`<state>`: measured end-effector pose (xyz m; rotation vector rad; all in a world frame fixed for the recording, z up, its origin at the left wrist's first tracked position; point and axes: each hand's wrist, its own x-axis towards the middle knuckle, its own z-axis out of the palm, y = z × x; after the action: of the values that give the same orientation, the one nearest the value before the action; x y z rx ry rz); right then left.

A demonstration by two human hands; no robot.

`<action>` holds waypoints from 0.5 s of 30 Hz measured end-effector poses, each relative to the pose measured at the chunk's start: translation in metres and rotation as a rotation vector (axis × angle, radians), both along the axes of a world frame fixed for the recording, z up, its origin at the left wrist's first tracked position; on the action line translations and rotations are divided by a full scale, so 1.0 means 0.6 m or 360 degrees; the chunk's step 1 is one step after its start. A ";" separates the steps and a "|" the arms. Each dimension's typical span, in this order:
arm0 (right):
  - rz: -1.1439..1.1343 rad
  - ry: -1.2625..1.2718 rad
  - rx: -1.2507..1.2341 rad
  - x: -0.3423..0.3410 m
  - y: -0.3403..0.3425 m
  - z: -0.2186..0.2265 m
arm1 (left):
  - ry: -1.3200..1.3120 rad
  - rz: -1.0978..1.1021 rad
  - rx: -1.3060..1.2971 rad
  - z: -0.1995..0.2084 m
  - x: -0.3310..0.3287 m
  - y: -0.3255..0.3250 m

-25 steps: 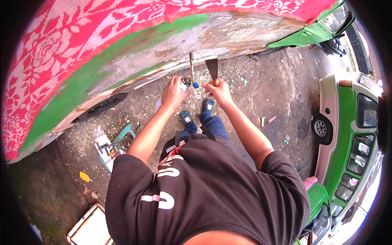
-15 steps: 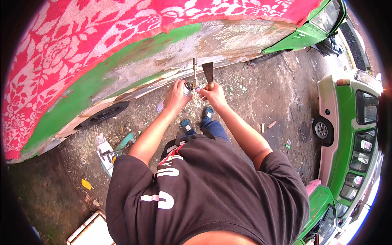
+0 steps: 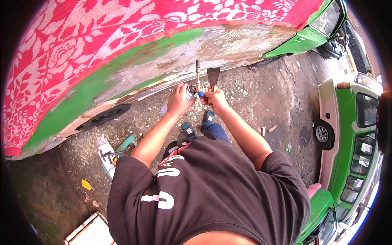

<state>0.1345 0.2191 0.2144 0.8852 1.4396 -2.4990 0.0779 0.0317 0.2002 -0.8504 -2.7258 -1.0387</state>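
Note:
In front of me, close to a scraped vehicle side (image 3: 232, 43), I hold a blowtorch by its gas canister (image 3: 190, 93) in my left hand (image 3: 178, 102). Its metal burner tube (image 3: 198, 71) points away from me. A blue knob (image 3: 201, 94) sits at the torch's base, and the fingertips of my right hand (image 3: 217, 102) are at it. That hand is also closed around the handle of a scraper, whose dark, wide blade (image 3: 213, 76) points upward beside the burner tube. Whether a flame burns cannot be made out.
A red floral cloth (image 3: 122, 28) drapes over the vehicle. Paint flakes litter the ground under my feet (image 3: 188, 129). Left lies a white and teal object (image 3: 107, 157), with a white-topped panel (image 3: 94, 230) nearer. A green and white van (image 3: 347, 134) is parked at right.
The scraper blade has turned to show more of its broad face. My right fingers have shifted, leaving more of the blue knob visible. Both hands have moved slightly right and nearer.

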 end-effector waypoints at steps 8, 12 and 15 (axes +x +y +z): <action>0.0335 0.0037 0.0452 0.001 -0.008 0.068 | -0.0092 0.0052 -0.0083 0.006 0.006 -0.021; 0.0266 0.0085 0.0469 0.007 -0.013 0.057 | -0.0060 0.0069 -0.0080 0.017 0.023 -0.018; 0.0273 0.0105 0.0377 0.014 -0.014 0.050 | 0.0024 0.0109 -0.0034 0.015 0.039 -0.023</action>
<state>0.1432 0.2105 0.2445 0.6839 1.7793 -2.2870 0.1013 0.0178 0.2089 -0.7594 -2.7374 -0.9876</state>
